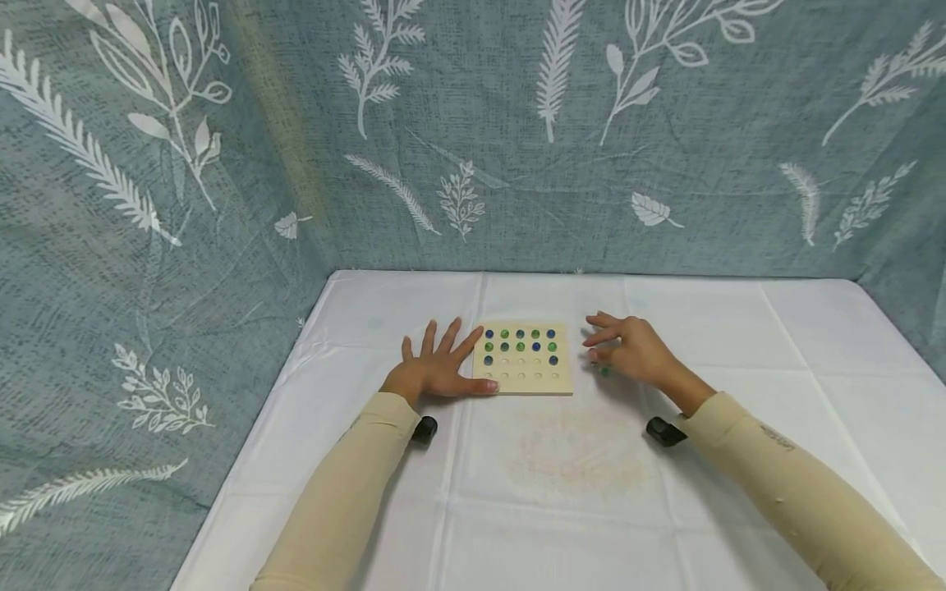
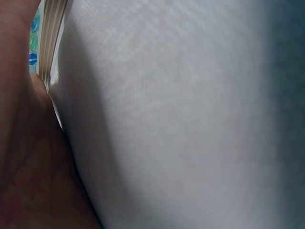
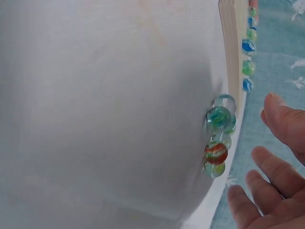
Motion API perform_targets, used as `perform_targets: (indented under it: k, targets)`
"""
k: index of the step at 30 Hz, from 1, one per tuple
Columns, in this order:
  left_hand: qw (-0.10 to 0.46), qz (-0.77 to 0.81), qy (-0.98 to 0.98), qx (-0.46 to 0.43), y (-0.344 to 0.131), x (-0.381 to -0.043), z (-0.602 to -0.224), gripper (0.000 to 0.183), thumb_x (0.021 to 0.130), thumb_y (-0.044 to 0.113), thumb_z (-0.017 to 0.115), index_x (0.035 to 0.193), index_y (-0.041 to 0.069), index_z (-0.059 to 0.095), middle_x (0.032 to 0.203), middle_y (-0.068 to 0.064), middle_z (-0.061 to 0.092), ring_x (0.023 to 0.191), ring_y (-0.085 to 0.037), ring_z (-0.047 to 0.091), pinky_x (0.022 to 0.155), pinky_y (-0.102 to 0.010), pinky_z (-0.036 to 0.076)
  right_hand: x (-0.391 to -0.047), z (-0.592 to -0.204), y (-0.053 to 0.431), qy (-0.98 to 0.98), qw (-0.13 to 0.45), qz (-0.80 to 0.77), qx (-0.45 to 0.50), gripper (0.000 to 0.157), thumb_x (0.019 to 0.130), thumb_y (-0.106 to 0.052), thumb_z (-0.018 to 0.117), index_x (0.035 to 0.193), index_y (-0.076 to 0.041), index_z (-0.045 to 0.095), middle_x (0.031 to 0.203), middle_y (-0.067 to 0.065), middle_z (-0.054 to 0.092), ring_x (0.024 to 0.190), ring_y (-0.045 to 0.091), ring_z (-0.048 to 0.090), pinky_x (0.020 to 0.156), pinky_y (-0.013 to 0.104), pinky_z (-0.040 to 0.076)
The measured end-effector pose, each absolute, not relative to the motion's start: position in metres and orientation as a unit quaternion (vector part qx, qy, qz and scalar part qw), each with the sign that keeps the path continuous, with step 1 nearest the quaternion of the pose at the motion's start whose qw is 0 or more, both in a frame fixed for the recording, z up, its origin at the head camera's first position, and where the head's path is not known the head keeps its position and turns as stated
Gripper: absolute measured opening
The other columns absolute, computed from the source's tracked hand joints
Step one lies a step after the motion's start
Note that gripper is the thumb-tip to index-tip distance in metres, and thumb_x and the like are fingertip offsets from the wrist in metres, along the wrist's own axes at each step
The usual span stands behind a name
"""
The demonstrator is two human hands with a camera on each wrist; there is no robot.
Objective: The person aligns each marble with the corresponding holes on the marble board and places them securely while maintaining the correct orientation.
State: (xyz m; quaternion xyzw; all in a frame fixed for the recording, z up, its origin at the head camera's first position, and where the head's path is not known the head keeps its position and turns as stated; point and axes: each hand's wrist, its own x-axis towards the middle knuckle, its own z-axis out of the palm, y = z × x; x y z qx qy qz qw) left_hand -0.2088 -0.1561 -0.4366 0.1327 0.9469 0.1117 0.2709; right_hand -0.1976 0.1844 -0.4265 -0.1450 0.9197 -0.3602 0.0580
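A pale wooden board (image 1: 521,388) with rows of round dimples lies on the table. Blue and green marbles (image 1: 521,334) fill its two back rows; the third row has one at each end, and the front row is bare. My left hand (image 1: 438,373) is spread at the board's left side, thumb over the front left corner. To the right of the board, my right hand (image 1: 637,353) hovers with thumb and fingers apart, holding nothing. Beneath it in the right wrist view cluster several loose glass marbles (image 3: 219,119), including a red-striped marble (image 3: 216,153); the head view mostly hides them.
A white cloth (image 1: 562,533) covers the table, with creases and a faint stain in front of the board. Blue-green curtains (image 1: 502,213) with white leaf prints stand behind and at the sides. Dark wrist cameras (image 1: 665,432) sit under both sleeves.
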Motion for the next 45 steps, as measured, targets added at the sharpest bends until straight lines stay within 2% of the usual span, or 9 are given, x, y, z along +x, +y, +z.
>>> perform_targets:
  k: [8, 22, 29, 45]
  targets:
    - [0.279, 0.101, 0.946, 0.129, -0.157, -0.217, -0.446, 0.108, 0.085, 0.088, 0.051, 0.163, 0.048, -0.013, 0.173, 0.006, -0.028, 0.158, -0.036, -0.033, 0.122, -0.073, -0.015, -0.196, -0.426, 0.190, 0.919, 0.057, -0.362, -0.147, 0.020, 0.094, -0.006, 0.075, 0.111, 0.001, 0.080, 0.154, 0.022, 0.054, 0.154, 0.043, 0.037, 0.123, 0.062, 0.033]
    - [0.266, 0.104, 0.948, 0.141, -0.155, -0.205, -0.436, 0.109, 0.086, 0.087, 0.052, 0.167, 0.043, -0.007, 0.176, 0.001, -0.020, 0.161, -0.038, -0.026, 0.122, -0.075, -0.013, -0.193, -0.430, 0.202, 0.923, 0.056, -0.356, -0.132, 0.019, 0.092, -0.003, 0.073, 0.110, 0.001, 0.081, 0.153, 0.022, 0.055, 0.153, 0.043, 0.038, 0.123, 0.063, 0.032]
    - [0.272, 0.091, 0.949, 0.132, -0.157, -0.214, -0.448, 0.109, 0.085, 0.089, 0.049, 0.164, 0.047, -0.012, 0.174, 0.006, -0.027, 0.159, -0.036, -0.030, 0.123, -0.073, -0.014, -0.192, -0.430, 0.208, 0.926, 0.065, -0.350, -0.122, 0.020, 0.093, -0.002, 0.072, 0.111, 0.001, 0.081, 0.155, 0.022, 0.053, 0.154, 0.043, 0.037, 0.124, 0.063, 0.030]
    - [0.274, 0.083, 0.949, 0.136, -0.156, -0.217, -0.451, 0.106, 0.086, 0.088, 0.048, 0.163, 0.049, -0.014, 0.174, 0.005, -0.026, 0.160, -0.037, -0.030, 0.121, -0.075, -0.013, -0.192, -0.433, 0.208, 0.919, 0.053, -0.368, -0.128, 0.016, 0.091, 0.005, 0.071, 0.102, 0.001, 0.083, 0.151, 0.024, 0.056, 0.152, 0.046, 0.038, 0.123, 0.062, 0.033]
